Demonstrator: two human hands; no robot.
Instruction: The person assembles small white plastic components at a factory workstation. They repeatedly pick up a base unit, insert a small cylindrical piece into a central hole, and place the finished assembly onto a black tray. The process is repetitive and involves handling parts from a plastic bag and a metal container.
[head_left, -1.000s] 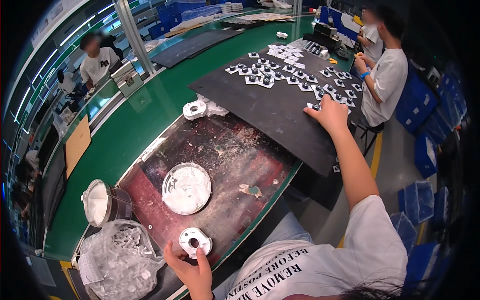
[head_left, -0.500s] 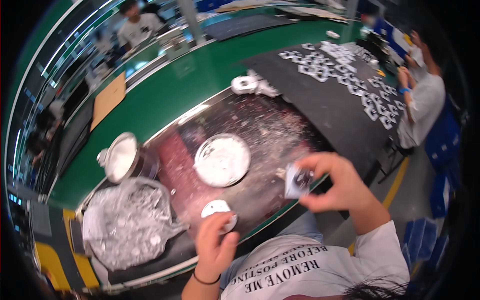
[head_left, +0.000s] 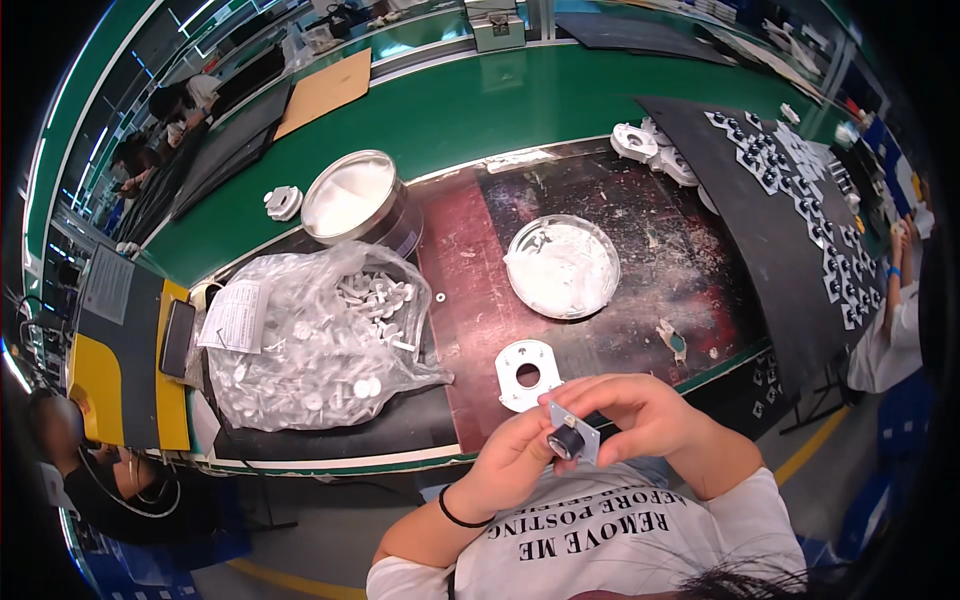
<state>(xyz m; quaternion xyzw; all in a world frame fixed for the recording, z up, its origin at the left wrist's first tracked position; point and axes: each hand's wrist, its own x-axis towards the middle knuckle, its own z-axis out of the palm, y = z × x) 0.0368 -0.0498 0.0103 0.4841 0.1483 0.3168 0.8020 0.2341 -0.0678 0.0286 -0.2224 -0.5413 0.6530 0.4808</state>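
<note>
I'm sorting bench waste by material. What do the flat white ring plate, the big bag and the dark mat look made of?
The white ring plate looks like moulded plastic: matt, uniform white, crisp round hole. The bag is clear thin plastic film, crinkled and glinting, with small white parts showing through. The dark mat looks like rubber or foam sheet, matt black without shine; which one I cannot tell.

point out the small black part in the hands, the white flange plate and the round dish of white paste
small black part (head_left: 569,441), head view, its dark round body
white flange plate (head_left: 510,357), head view, flat rim beside the centre hole
round dish (head_left: 563,222), head view, its far rim
</note>
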